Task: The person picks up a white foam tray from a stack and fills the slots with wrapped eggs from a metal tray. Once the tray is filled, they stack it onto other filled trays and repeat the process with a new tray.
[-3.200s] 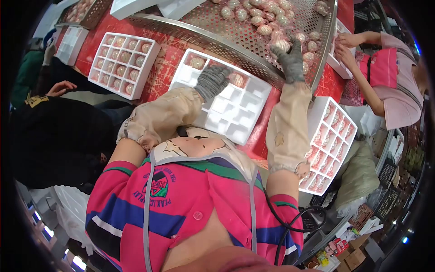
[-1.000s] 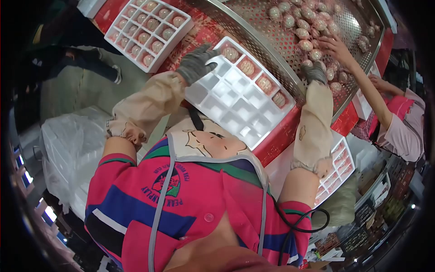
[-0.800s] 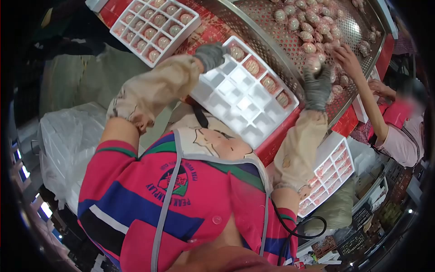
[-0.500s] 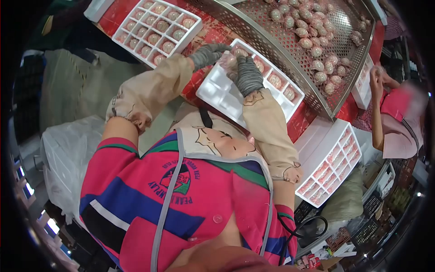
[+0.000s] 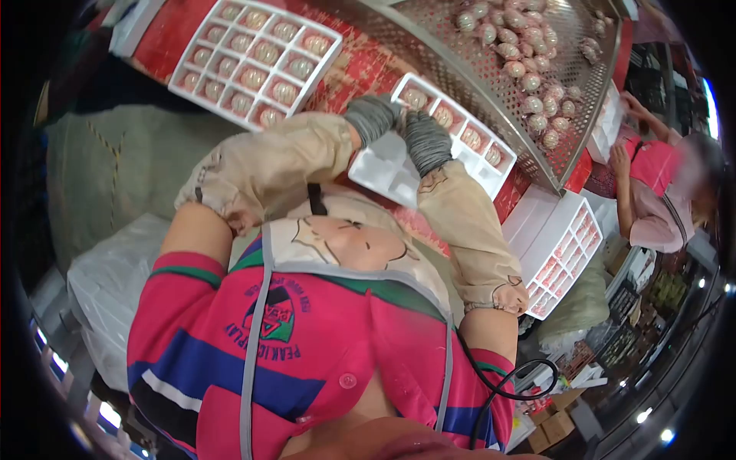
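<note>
A white foam tray (image 5: 376, 172) with square compartments lies in front of me. Its far row holds several net-wrapped round items (image 5: 443, 116), and compartments nearer to me are bare. My left hand (image 5: 371, 120), in a grey glove, is over the tray's left end, fingers bent toward the right hand. My right hand (image 5: 428, 144), also gloved in grey, is over the middle of the tray with its fingers curled close to the left fingertips. What either hand holds, if anything, is hidden by the gloves.
A filled white tray (image 5: 257, 57) sits at the upper left on the red table (image 5: 349, 65). Behind is a perforated metal bin (image 5: 571, 84) with wrapped items. Another compartment tray (image 5: 566, 257) stands tilted at right. A co-worker (image 5: 659, 180) in pink is beyond it.
Both hands have come closer together over the tray. A pale wrapped item seen between them before is now out of sight. The view has shifted slightly, and the co-worker's arms have lowered.
</note>
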Available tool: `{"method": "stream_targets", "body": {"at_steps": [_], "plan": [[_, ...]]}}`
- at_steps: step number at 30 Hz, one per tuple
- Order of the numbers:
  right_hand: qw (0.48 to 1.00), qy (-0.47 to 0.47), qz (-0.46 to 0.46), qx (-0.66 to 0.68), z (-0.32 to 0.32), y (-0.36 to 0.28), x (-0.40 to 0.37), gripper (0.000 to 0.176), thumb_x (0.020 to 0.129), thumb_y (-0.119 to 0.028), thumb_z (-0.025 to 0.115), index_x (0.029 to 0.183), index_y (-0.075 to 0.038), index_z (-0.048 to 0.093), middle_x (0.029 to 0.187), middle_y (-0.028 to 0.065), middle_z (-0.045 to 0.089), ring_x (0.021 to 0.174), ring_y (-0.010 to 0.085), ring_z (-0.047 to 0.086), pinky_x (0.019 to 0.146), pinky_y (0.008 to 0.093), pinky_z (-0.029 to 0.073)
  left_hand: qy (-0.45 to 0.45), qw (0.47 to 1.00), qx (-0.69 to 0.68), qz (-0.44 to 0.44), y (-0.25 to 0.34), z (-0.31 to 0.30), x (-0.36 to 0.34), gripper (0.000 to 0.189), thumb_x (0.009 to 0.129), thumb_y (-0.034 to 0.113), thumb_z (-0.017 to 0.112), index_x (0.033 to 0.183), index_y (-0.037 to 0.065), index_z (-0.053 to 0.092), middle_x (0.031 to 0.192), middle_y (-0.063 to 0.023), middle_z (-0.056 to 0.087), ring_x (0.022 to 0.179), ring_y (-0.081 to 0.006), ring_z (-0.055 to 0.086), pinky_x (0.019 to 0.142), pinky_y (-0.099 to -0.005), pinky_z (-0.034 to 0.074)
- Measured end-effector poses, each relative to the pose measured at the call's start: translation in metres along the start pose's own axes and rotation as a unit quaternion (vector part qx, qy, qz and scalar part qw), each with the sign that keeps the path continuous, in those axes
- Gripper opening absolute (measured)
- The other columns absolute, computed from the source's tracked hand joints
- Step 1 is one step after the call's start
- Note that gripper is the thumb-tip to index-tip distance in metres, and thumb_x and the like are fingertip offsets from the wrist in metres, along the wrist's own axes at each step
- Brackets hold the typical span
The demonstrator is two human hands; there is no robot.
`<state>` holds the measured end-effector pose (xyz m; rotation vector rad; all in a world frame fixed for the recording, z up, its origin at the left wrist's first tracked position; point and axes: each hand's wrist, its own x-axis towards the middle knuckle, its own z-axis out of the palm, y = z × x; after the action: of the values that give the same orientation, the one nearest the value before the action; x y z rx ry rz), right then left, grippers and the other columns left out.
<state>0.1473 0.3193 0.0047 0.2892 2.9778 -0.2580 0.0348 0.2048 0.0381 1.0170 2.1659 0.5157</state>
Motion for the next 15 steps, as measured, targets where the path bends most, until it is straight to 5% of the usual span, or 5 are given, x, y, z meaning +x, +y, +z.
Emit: {"method": "stream_targets", "body": {"at_steps": [3,8,10,12,15], "plan": [[0.998,-0.054,0.033,0.005,0.026,0.005,0.012,0.024,0.089,-0.023,0.049,0.099,-0.006,0.062,0.087,0.0158,0.066,0.079,0.0318,0.065,0.069,0.0437,0.052,0.075,0.977,0.192,0.063,-0.022,0.041,0.030,0.021,0.083,0.022,0.057,0.099,0.014,0.068,0.094,-0.0163,0.066,0.085,-0.0333,0.066,0.070,-0.0439,0.053],[0.987,-0.154,0.036,-0.011,0.002,-0.008,0.021,0.024,0.088,-0.023,0.049,0.091,-0.007,0.067,0.085,0.0162,0.068,0.083,0.0301,0.066,0.070,0.0412,0.052,-0.012,0.986,0.168,0.016,-0.028,0.043,0.039,0.024,0.084,0.028,0.054,0.094,0.014,0.070,0.096,-0.0149,0.068,0.087,-0.0307,0.067,0.074,-0.0438,0.053],[0.987,-0.152,0.034,-0.049,-0.042,-0.007,0.037,0.024,0.088,-0.023,0.050,0.089,-0.007,0.068,0.084,0.0158,0.068,0.084,0.0298,0.066,0.070,0.0404,0.052,-0.006,0.988,0.128,0.085,-0.027,0.027,0.034,0.025,0.083,0.034,0.055,0.093,0.016,0.070,0.096,-0.0139,0.067,0.084,-0.0320,0.066,0.070,-0.0431,0.052],[0.971,-0.212,-0.042,0.103,-0.119,-0.005,0.050,0.027,0.088,-0.029,0.052,0.092,-0.006,0.067,0.086,0.0151,0.068,0.083,0.0292,0.066,0.073,0.0399,0.050,0.021,0.989,0.118,0.092,-0.026,0.019,0.024,0.024,0.084,0.032,0.055,0.095,0.016,0.068,0.096,-0.0135,0.066,0.084,-0.0327,0.065,0.070,-0.0437,0.051],[0.966,0.026,0.090,0.241,-0.128,0.064,0.095,0.037,0.084,-0.040,0.059,0.095,-0.005,0.067,0.087,0.0168,0.067,0.087,0.0330,0.062,0.080,0.0424,0.047,0.035,0.980,0.191,0.047,-0.033,0.037,0.031,0.021,0.084,0.028,0.054,0.095,0.014,0.066,0.095,-0.0139,0.065,0.085,-0.0333,0.064,0.071,-0.0438,0.050]]}}
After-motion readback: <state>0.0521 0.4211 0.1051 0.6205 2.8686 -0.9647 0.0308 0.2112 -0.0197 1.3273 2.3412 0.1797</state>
